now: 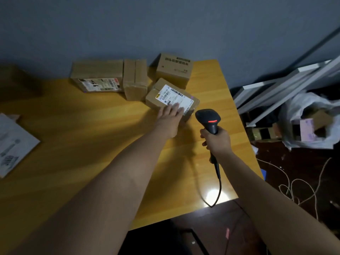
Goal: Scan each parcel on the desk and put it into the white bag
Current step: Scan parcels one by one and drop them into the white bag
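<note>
At the left edge of the yellow wooden counter [77, 144] lies a flat white printed packet [12, 144]. Along the far edge sit a wide brown cardboard box with a white label [97, 76], a narrow taped cardboard box [135, 80] and a printed cardboard carton [173, 69]. My left hand [170, 118] rests with straight fingers on the small labelled cardboard parcel [171, 98] near the right edge. My right hand [217, 139] grips the black handheld barcode scanner [208, 119], its head just beside that parcel. On the floor to the right, the white plastic bag [298, 105] holds boxes.
</note>
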A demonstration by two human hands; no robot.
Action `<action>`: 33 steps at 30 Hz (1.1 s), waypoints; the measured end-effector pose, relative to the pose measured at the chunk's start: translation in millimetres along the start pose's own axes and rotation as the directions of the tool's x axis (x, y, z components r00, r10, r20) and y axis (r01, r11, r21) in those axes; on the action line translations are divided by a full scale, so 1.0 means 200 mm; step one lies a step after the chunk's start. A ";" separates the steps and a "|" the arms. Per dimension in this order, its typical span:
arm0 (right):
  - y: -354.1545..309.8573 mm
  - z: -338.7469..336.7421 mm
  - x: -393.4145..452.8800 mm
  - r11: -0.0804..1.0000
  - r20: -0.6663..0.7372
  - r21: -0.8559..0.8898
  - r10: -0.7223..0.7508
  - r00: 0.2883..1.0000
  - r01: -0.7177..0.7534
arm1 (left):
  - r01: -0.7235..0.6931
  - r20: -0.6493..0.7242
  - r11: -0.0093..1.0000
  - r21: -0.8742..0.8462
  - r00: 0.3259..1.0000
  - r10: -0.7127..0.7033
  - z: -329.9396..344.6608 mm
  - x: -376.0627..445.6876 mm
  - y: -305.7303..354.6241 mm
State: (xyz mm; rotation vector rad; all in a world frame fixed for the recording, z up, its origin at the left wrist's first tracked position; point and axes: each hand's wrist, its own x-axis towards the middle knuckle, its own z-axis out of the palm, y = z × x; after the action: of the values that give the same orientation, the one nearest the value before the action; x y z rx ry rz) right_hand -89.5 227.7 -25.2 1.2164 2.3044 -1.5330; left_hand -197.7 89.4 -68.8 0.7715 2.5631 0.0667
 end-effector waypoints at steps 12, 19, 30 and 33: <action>0.12 -0.01 -0.14 0.998 0.156 -0.054 -0.021 0.987 0.029 | -0.054 0.097 0.993 -0.107 0.993 0.064 0.26 -0.63 -0.09; 0.10 0.25 -0.38 0.973 0.421 -0.167 -0.076 0.904 0.160 | 0.118 0.066 0.987 -0.113 0.992 -0.111 0.41 -1.19 -0.33; 0.02 0.72 -0.75 0.769 0.756 -0.368 -0.081 0.650 0.523 | 0.449 0.032 0.867 -0.217 0.891 -0.454 0.71 -1.97 -0.55; 0.00 0.79 -0.83 0.726 0.789 -0.384 -0.063 0.611 0.570 | 0.473 0.096 0.867 -0.158 0.881 -0.463 0.73 -2.02 -0.59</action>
State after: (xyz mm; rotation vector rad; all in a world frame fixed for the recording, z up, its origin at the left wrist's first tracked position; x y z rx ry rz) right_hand -28.7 7.3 -18.0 -0.0689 2.1699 -0.9006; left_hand 104.6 -237.3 -51.6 0.0679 2.5734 0.1144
